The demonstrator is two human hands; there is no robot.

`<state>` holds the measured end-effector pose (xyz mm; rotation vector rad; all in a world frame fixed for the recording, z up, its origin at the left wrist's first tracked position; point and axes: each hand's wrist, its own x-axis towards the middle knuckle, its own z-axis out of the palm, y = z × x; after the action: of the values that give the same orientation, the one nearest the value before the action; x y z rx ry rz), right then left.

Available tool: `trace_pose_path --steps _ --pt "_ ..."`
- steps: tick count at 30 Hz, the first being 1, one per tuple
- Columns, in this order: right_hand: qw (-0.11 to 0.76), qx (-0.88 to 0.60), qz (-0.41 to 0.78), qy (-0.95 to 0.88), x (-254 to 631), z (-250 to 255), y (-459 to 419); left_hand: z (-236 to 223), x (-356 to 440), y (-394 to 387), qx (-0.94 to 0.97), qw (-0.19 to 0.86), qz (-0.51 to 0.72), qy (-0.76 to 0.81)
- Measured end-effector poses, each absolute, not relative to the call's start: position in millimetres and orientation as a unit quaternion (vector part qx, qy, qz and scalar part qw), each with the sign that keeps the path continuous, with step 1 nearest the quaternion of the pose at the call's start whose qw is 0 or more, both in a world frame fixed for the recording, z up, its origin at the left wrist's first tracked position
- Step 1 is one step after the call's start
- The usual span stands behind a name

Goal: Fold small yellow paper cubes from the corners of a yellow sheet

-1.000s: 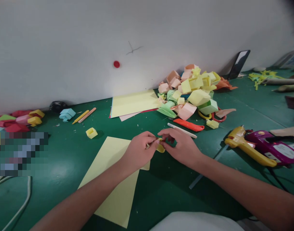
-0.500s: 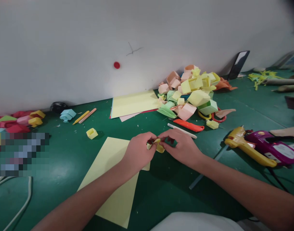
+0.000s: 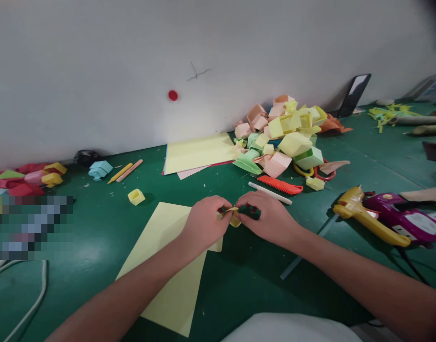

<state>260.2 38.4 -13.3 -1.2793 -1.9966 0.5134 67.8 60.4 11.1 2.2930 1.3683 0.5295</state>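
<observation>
Between my two hands is a small piece of folded yellow paper (image 3: 235, 219), partly hidden by the fingers. My left hand (image 3: 208, 219) pinches its left side with thumb and fingertips. From the right, my right hand (image 3: 266, 216) grips the same piece between thumb and forefinger. Under my left wrist lies a pale yellow paper sheet (image 3: 171, 280) on the green table (image 3: 246, 285). Left of that sheet's far corner stands a small folded yellow paper box (image 3: 136, 196).
Behind my right hand lie an orange cutter (image 3: 280, 185), a white stick (image 3: 270, 193) and a heap of folded paper boxes (image 3: 292, 133). A yellow glue gun (image 3: 371, 216) sits at right. Paper sheets (image 3: 199, 152) rest by the wall, with two crayon-like sticks (image 3: 125, 171) further left.
The fingers of both hands have shifted slightly around the yellow paper, and its upper flap has turned. Its lower part has moved a little left. The things on the table are unchanged.
</observation>
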Motion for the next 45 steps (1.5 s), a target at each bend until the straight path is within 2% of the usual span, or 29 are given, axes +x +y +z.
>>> trace_pose_path --steps 4,9,16,27,37,45 --pt "0.32 -0.51 0.188 -0.776 261 -13 38 12 69 58 0.829 0.195 0.193 0.487" --pt "0.329 -0.499 0.15 -0.787 259 -17 37 11 69 58 0.841 0.185 0.178 0.477" --pt "0.325 -0.489 0.16 -0.794 259 -18 36 12 69 57 0.858 0.195 0.177 0.441" --pt "0.331 -0.564 0.219 -0.724 263 -9 38 15 65 59 0.799 0.28 0.184 0.5" --pt "0.363 -0.544 0.263 -0.709 261 -10 38 13 69 50 0.845 0.159 0.252 0.444" --pt "0.339 -0.502 0.343 -0.718 261 -15 39 14 69 52 0.845 0.168 0.226 0.455"
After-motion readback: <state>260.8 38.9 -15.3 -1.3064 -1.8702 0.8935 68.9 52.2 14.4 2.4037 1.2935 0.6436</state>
